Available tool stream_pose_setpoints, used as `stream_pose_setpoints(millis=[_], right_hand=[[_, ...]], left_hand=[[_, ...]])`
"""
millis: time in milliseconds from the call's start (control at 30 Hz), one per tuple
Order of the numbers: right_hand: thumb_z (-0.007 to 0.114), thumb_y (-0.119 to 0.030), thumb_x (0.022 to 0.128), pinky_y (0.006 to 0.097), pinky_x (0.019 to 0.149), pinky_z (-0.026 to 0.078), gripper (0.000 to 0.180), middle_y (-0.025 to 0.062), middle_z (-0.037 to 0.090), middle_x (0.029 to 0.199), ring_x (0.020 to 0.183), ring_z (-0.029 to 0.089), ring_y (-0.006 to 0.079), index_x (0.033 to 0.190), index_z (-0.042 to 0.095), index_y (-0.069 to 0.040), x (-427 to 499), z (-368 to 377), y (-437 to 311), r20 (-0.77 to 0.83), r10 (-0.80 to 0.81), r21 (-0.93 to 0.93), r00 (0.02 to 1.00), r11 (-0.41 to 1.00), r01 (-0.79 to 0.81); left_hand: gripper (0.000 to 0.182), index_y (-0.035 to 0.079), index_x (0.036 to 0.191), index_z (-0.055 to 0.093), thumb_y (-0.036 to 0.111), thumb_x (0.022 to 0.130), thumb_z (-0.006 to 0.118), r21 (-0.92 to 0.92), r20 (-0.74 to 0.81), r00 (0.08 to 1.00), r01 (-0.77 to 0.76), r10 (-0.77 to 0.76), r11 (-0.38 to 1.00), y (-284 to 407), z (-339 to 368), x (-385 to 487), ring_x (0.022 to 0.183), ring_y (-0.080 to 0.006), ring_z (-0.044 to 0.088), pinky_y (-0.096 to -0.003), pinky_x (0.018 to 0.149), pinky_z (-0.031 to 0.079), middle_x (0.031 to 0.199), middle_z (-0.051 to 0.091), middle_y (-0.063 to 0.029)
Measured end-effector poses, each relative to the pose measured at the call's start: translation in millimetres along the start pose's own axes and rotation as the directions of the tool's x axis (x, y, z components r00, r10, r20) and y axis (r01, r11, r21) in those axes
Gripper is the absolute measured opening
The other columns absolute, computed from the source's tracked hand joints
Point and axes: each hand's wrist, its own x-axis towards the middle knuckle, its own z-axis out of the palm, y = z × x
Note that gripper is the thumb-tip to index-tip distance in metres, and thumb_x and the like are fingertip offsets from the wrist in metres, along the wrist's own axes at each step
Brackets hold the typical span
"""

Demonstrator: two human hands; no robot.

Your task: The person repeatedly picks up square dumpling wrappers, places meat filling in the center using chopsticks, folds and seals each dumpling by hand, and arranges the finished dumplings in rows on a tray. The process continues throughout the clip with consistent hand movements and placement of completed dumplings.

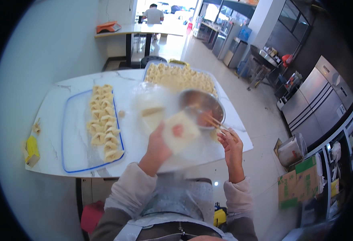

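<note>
My left hand (160,149) holds a square dough wrapper (187,129) with a small dab of pink filling (177,130) at its middle. In my right hand (231,141) is a pair of wooden chopsticks (214,121), their tips inside a steel bowl (221,105) of reddish filling. A stack of wrappers (152,116), partly under clear plastic, lies behind my left hand. To the left, a blue-rimmed tray (62,132) holds rows of folded dumplings (102,114) along its right side. The picture is hazy around the wrapper and bowl.
Another tray full of dumplings (179,75) stands at the back of the white marbled table (50,141). A yellow box (32,150) lies at its left edge. Beyond are an orange scale (108,27), a seated person (153,15) and, right, a steel refrigerator (312,99) and cardboard (303,180).
</note>
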Motion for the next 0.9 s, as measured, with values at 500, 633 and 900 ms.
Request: stream_pose_setpoints(millis=[500,633,900], right_hand=[[0.066,0.001,0.066,0.0402,0.086,0.042,0.021,0.0140,0.059,0.103,0.104,0.053,0.0353,0.087,0.062,-0.001,-114,9,-12,0.758,-0.349,-0.393,0.551,0.430,0.813],[0.067,-0.002,0.066,0.0410,0.087,0.040,0.017,0.0129,0.060,0.101,0.106,0.052,0.0354,0.083,0.062,-0.002,-125,20,-13,0.723,-0.303,-0.424,0.621,0.515,0.745],[0.067,-0.002,0.069,0.0432,0.090,0.039,0.014,0.0139,0.060,0.101,0.108,0.051,0.0365,0.081,0.061,-0.002,-130,46,4,0.690,-0.292,-0.462,0.662,0.526,0.714]], left_hand=[[0.057,0.000,0.134,0.031,0.042,0.094,0.033,-0.112,-0.221,0.882,0.401,-0.416,0.909,-35,-6,-104,0.118,-0.0325,0.044,-0.0508,0.099,0.035,0.130,0.043,-0.0158],[0.049,0.002,0.132,0.034,0.029,0.092,0.045,0.276,-0.096,0.902,0.431,-0.421,0.859,-41,-8,-118,0.115,-0.0270,0.047,-0.0495,0.091,0.044,0.127,0.045,-0.0132],[0.046,0.002,0.128,0.040,0.015,0.086,0.056,0.590,-0.019,0.868,0.410,-0.496,0.695,-48,-18,-139,0.112,-0.0217,0.049,-0.0440,0.090,0.047,0.123,0.047,-0.0118]])
